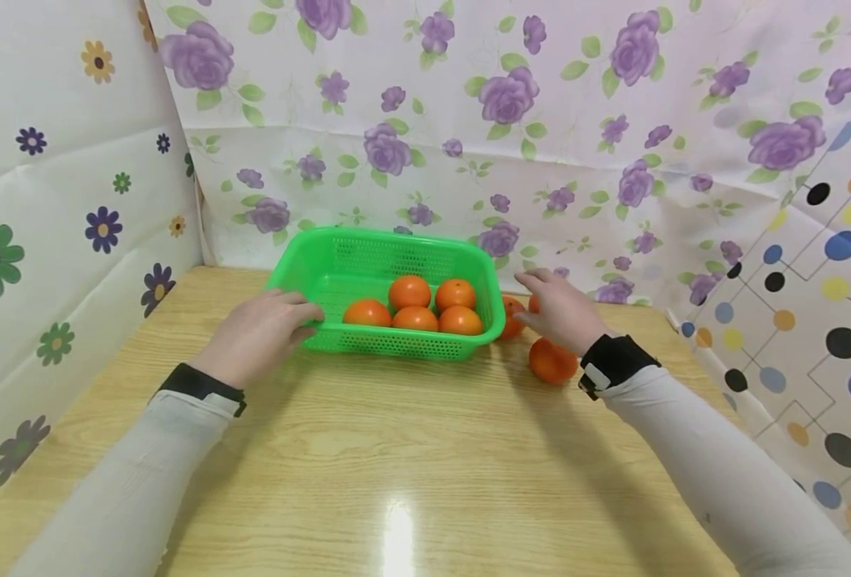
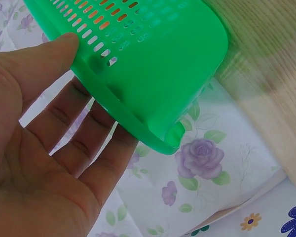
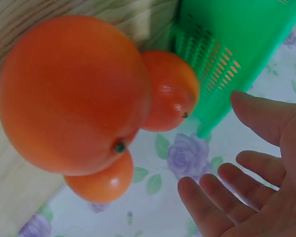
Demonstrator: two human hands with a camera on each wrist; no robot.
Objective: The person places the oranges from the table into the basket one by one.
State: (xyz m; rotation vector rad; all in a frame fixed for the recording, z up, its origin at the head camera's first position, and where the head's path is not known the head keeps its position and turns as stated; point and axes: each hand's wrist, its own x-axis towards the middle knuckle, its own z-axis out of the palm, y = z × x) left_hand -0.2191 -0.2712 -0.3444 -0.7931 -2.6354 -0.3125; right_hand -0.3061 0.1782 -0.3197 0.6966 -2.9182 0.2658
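A green plastic basket [image 1: 389, 343] with slotted walls stands on the table, several oranges [image 1: 409, 293] gathered in its middle and right part. My left hand [image 1: 263, 332] grips the basket's left end by the rim, the thumb on the outer side and the fingers behind the rim [image 2: 113, 106]. The right hand [image 1: 562, 311] hovers at the basket's right end with fingers spread and nothing in them. Beside it lie three loose oranges, the largest in the right wrist view being the nearest orange [image 3: 71, 94]. In the head view this hand partly covers two of them.
The wooden table [image 1: 368, 449] extends in front of the basket. A back wall sheet [image 1: 425, 104] with purple flowers rises close behind it. Patterned sheets stand at the left [image 1: 58, 200] and right [image 1: 815, 320] sides.
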